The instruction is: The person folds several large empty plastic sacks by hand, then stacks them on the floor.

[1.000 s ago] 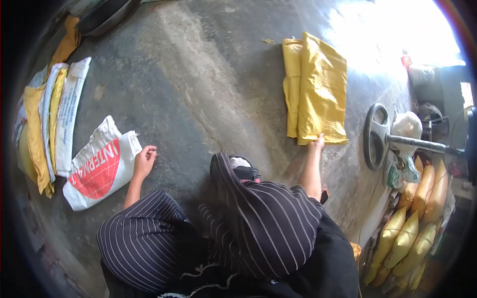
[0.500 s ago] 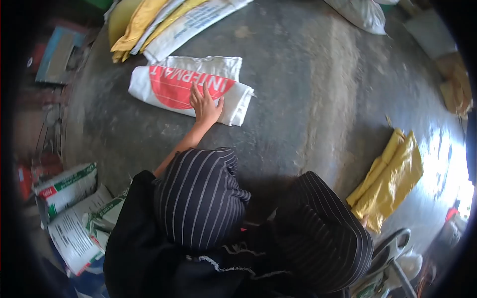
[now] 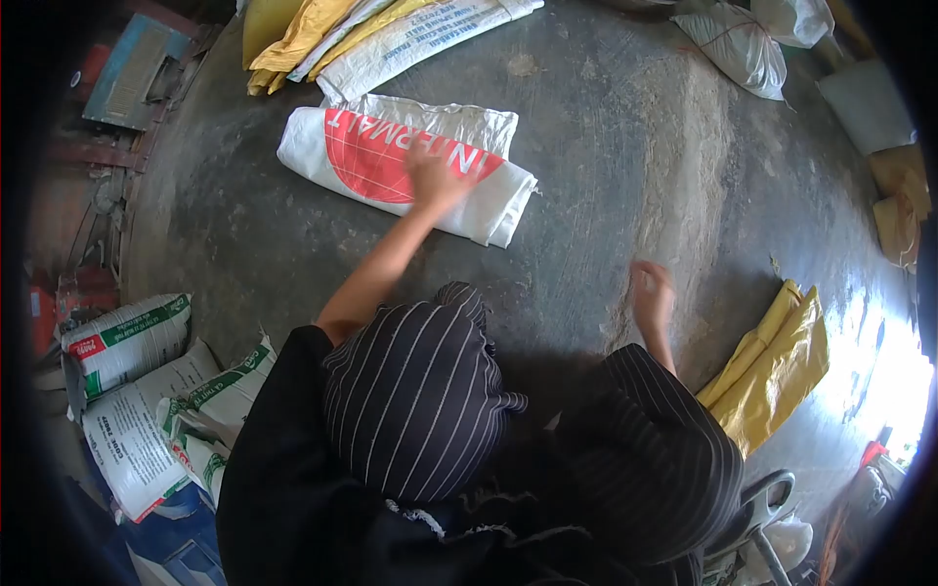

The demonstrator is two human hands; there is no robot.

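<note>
1. Sack is lying folded on floor; left hand is blurring over it, so I cannot tell its opening.
2. Uneven pressing could be shifting loose layers.
3. Right hand is blurring near yellow sack, opening also unclear; careless reaching could be creasing it.

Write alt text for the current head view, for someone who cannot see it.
A person's left hand is over a folded white sack with red print; the right hand is above the grey floor, near a folded yellow sack. More flattened sacks lie beyond.
</note>
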